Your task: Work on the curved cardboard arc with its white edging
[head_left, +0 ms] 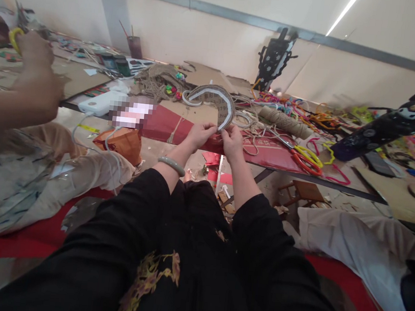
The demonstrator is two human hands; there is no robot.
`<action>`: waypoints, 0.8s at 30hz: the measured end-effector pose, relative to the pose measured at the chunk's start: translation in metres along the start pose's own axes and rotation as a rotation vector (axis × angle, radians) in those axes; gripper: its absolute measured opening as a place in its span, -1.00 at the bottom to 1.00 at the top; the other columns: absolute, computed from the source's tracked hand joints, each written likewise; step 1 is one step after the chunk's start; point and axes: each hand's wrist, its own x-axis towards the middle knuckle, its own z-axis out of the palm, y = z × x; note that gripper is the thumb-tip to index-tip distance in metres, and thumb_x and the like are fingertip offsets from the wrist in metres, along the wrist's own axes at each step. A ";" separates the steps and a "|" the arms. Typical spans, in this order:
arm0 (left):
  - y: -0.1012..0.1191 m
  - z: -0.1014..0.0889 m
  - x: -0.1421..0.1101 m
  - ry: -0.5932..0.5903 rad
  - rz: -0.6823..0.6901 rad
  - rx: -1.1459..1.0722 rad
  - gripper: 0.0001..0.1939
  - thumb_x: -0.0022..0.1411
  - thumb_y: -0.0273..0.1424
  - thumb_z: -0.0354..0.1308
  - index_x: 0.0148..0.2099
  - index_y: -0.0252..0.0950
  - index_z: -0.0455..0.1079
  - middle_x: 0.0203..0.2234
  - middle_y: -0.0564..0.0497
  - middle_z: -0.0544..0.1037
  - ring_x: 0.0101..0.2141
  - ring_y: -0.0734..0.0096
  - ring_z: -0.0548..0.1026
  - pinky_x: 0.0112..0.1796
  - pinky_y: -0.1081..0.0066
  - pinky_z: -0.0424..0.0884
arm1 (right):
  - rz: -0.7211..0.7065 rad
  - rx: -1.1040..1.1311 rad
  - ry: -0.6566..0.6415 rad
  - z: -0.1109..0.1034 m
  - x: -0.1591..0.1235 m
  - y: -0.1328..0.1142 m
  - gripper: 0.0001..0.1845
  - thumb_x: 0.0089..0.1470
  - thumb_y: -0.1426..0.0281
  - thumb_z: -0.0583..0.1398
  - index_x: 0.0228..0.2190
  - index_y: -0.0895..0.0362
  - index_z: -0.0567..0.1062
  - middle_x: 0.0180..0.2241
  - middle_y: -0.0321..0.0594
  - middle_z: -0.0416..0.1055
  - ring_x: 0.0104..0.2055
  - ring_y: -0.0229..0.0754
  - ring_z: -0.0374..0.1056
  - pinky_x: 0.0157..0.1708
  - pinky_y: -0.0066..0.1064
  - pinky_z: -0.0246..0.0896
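Above the table's near edge, a curved, hook-shaped cardboard piece (pixel 229 104) with a white strip along its face and a brown edge stands up from my fingers. My left hand (pixel 202 135), below a pale green bangle (pixel 171 165), pinches its lower end. My right hand (pixel 233 140) is closed on the same end from the other side, fingertips close to the left ones. Behind the piece lie brown cardboard with printed letters (pixel 210 100) and a white cord loop (pixel 191 99). Red sheeting (pixel 164 124) covers the table beneath.
Orange- and yellow-handled scissors (pixel 307 161) and a twine roll (pixel 285 122) lie to the right, near dark bottles (pixel 361 132) and colourful cords. Tangled twine (pixel 156 78) and a white power bank-like box (pixel 102 102) are left. A co-worker's hand (pixel 35 48) holds yellow-handled scissors (pixel 15 40).
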 end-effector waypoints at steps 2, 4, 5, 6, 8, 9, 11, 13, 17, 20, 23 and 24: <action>0.000 0.000 -0.001 0.003 0.001 0.004 -0.92 0.01 -0.43 0.24 -0.46 -0.35 0.48 -0.55 0.07 0.53 -0.45 0.51 0.43 -0.26 0.46 0.32 | 0.005 0.000 -0.007 0.000 0.000 0.000 -0.80 0.02 0.26 0.18 -0.33 0.08 0.31 -0.37 -0.29 0.43 -0.35 -0.26 0.36 -0.27 -0.36 0.28; 0.001 0.000 -0.001 -0.002 0.007 -0.004 -0.93 0.01 -0.44 0.23 -0.45 -0.35 0.48 -0.54 0.07 0.53 -0.45 0.51 0.43 -0.26 0.46 0.32 | 0.015 -0.002 -0.016 0.000 0.001 0.001 -0.80 0.02 0.25 0.18 -0.33 0.08 0.31 -0.37 -0.30 0.43 -0.36 -0.27 0.36 -0.30 -0.37 0.28; 0.001 0.000 -0.002 -0.004 0.011 -0.010 -0.93 0.01 -0.44 0.23 -0.45 -0.35 0.49 -0.54 0.07 0.53 -0.44 0.51 0.43 -0.25 0.46 0.32 | 0.022 -0.002 -0.020 0.000 0.001 0.001 -0.80 0.02 0.25 0.18 -0.33 0.08 0.31 -0.38 -0.31 0.42 -0.38 -0.27 0.36 -0.32 -0.37 0.28; 0.001 0.000 -0.002 -0.003 0.015 -0.014 -0.94 0.00 -0.44 0.23 -0.44 -0.35 0.49 -0.53 0.07 0.54 -0.43 0.51 0.43 -0.24 0.46 0.33 | 0.029 -0.004 -0.025 0.000 0.001 0.001 -0.80 0.02 0.25 0.18 -0.34 0.08 0.31 -0.40 -0.32 0.41 -0.40 -0.28 0.35 -0.34 -0.38 0.28; 0.001 0.000 -0.002 0.011 0.013 -0.015 -0.94 0.00 -0.45 0.22 -0.43 -0.34 0.49 -0.53 0.08 0.54 -0.42 0.51 0.43 -0.24 0.46 0.33 | 0.039 -0.006 -0.033 0.000 0.001 -0.001 -0.81 0.02 0.26 0.18 -0.35 0.08 0.31 -0.44 -0.35 0.40 -0.46 -0.30 0.32 -0.38 -0.39 0.27; 0.002 0.000 -0.003 0.021 0.010 -0.012 -0.94 0.00 -0.45 0.22 -0.43 -0.34 0.49 -0.53 0.08 0.54 -0.43 0.52 0.43 -0.24 0.46 0.33 | 0.041 -0.007 -0.035 0.000 0.001 -0.002 -0.82 0.02 0.26 0.18 -0.36 0.08 0.31 -0.45 -0.36 0.40 -0.48 -0.31 0.31 -0.39 -0.39 0.26; 0.003 0.000 -0.003 0.039 0.005 -0.012 -0.94 -0.01 -0.46 0.22 -0.44 -0.35 0.49 -0.55 0.09 0.53 -0.45 0.53 0.41 -0.27 0.47 0.32 | 0.032 -0.010 -0.032 0.001 0.000 -0.004 -0.84 0.00 0.29 0.18 -0.37 0.09 0.32 -0.46 -0.36 0.40 -0.47 -0.30 0.31 -0.36 -0.38 0.26; 0.004 0.000 -0.003 0.055 0.004 -0.016 -0.96 -0.01 -0.48 0.21 -0.46 -0.36 0.47 -0.57 0.10 0.50 -0.47 0.54 0.38 -0.29 0.47 0.30 | 0.016 -0.019 -0.023 0.000 0.000 -0.005 -0.85 -0.02 0.31 0.18 -0.38 0.10 0.35 -0.46 -0.36 0.41 -0.43 -0.28 0.32 -0.31 -0.35 0.26; 0.006 0.001 -0.004 0.081 -0.001 -0.008 -0.96 -0.01 -0.51 0.21 -0.49 -0.36 0.45 -0.61 0.12 0.46 -0.51 0.56 0.33 -0.34 0.48 0.27 | -0.006 -0.046 -0.015 -0.002 0.000 -0.004 -0.88 -0.05 0.32 0.19 -0.41 0.11 0.40 -0.48 -0.37 0.42 -0.39 -0.26 0.31 -0.23 -0.33 0.24; 0.006 0.001 -0.005 0.075 -0.003 -0.009 -0.94 0.00 -0.51 0.21 -0.50 -0.35 0.44 -0.62 0.13 0.44 -0.54 0.57 0.31 -0.37 0.48 0.24 | -0.008 -0.054 -0.025 -0.003 0.001 -0.001 -0.88 -0.04 0.32 0.18 -0.42 0.10 0.40 -0.49 -0.38 0.41 -0.41 -0.27 0.29 -0.26 -0.34 0.23; 0.007 0.001 -0.005 0.061 -0.004 -0.020 -0.93 0.01 -0.51 0.21 -0.51 -0.35 0.45 -0.62 0.13 0.44 -0.54 0.58 0.30 -0.39 0.49 0.23 | -0.004 -0.051 -0.030 -0.003 0.001 0.001 -0.88 -0.02 0.32 0.17 -0.39 0.10 0.40 -0.48 -0.37 0.42 -0.42 -0.27 0.30 -0.26 -0.34 0.23; 0.006 0.001 -0.005 0.056 -0.003 -0.022 -0.93 0.01 -0.51 0.21 -0.51 -0.35 0.45 -0.62 0.13 0.44 -0.54 0.58 0.30 -0.39 0.49 0.24 | -0.003 -0.050 -0.029 -0.003 0.002 0.002 -0.88 -0.02 0.32 0.17 -0.39 0.10 0.40 -0.47 -0.36 0.42 -0.42 -0.26 0.30 -0.26 -0.33 0.23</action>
